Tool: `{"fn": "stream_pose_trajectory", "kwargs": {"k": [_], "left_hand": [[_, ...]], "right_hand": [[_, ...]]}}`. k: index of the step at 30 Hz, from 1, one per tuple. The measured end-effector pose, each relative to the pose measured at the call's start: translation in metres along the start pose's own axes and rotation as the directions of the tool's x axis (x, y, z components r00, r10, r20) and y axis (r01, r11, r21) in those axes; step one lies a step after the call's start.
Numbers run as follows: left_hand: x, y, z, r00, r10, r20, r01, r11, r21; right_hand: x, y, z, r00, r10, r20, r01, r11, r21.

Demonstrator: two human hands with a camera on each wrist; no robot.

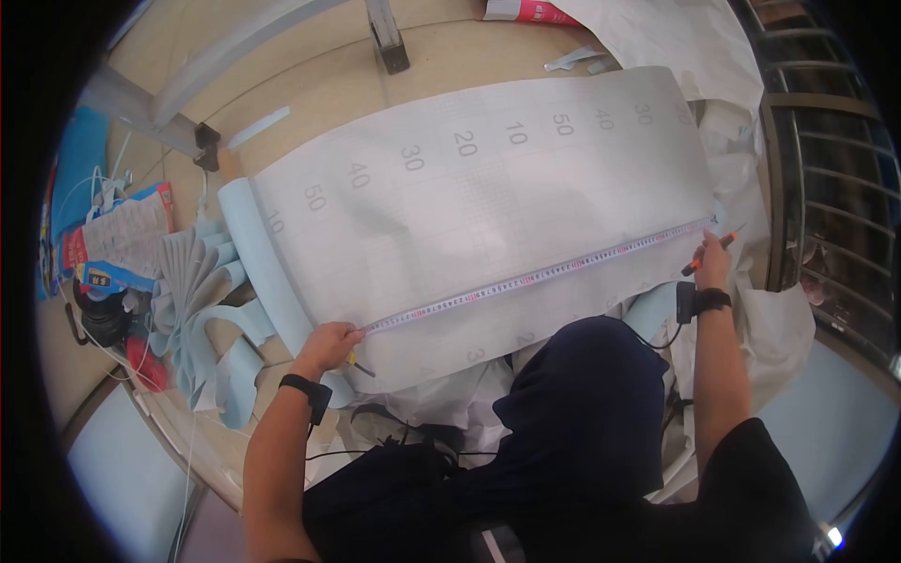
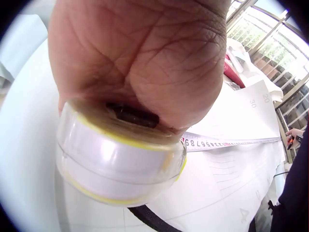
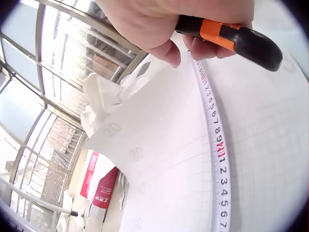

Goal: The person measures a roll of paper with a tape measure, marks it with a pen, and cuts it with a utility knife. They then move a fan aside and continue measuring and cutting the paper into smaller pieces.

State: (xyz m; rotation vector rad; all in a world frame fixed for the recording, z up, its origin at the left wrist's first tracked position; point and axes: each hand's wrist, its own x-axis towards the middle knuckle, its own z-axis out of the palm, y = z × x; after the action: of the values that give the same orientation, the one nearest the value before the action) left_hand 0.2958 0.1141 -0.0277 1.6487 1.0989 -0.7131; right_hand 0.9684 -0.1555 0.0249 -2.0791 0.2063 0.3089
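A long white backing sheet [image 1: 441,225], printed with a grid and numbers, lies across the floor, its left end rolled up to show a light blue face [image 1: 263,263]. Over it stretches a tape measure's blade [image 1: 535,278], nearly straight from hand to hand. My left hand [image 1: 328,347] grips the tape measure's clear, yellow-edged case [image 2: 116,164] near the blue roll. At the sheet's right edge, my right hand [image 1: 714,263] holds an orange and black utility knife [image 3: 256,46] in the palm. Its thumb and fingertips are right at the tape's end [image 3: 189,54].
Metal ladder legs [image 1: 383,38] stand beyond the sheet. Crumpled blue strips [image 1: 192,291] and a printed bag [image 1: 127,239] lie at the left. A metal railing [image 1: 835,178] runs along the right. The person's knee [image 1: 582,394] is close to the sheet's near edge.
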Motion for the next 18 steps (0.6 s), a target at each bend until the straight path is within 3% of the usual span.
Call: {"fn": "stream_pose_trajectory", "kwargs": {"k": [2,4,5,9,10,13,18], "left_hand": [[0.0,-0.002,0.001,1.0,0.011,-0.016,-0.011,1.0,0.003],[0.001,-0.002,0.002,1.0,0.012,-0.014,-0.012,1.0,-0.002],[0.0,-0.001,0.002,1.0,0.014,-0.012,-0.014,1.0,-0.005],[0.0,0.001,0.001,1.0,-0.016,-0.004,0.016,1.0,-0.025],[0.0,0.0,0.001,1.0,-0.006,-0.008,0.006,1.0,-0.014],[-0.001,-0.002,0.002,1.0,0.005,-0.017,-0.005,1.0,-0.002],[0.0,-0.004,0.005,0.999,0.031,-0.021,-0.031,0.999,0.018]], "right_hand": [[-0.025,-0.02,0.008,0.996,-0.07,0.053,0.071,0.997,-0.009],[-0.056,-0.039,0.025,0.95,-0.101,0.294,0.114,0.993,-0.028],[-0.074,-0.045,0.037,0.95,-0.101,0.295,0.115,0.993,-0.029],[-0.115,-0.042,0.073,0.796,0.027,0.604,0.037,0.995,-0.092],[-0.115,-0.033,0.078,0.775,0.049,0.63,0.024,0.994,-0.107],[-0.122,-0.02,0.084,0.865,0.089,0.493,0.061,0.958,-0.282],[-0.116,-0.007,0.076,0.87,0.09,0.484,0.084,0.942,-0.326]]}}
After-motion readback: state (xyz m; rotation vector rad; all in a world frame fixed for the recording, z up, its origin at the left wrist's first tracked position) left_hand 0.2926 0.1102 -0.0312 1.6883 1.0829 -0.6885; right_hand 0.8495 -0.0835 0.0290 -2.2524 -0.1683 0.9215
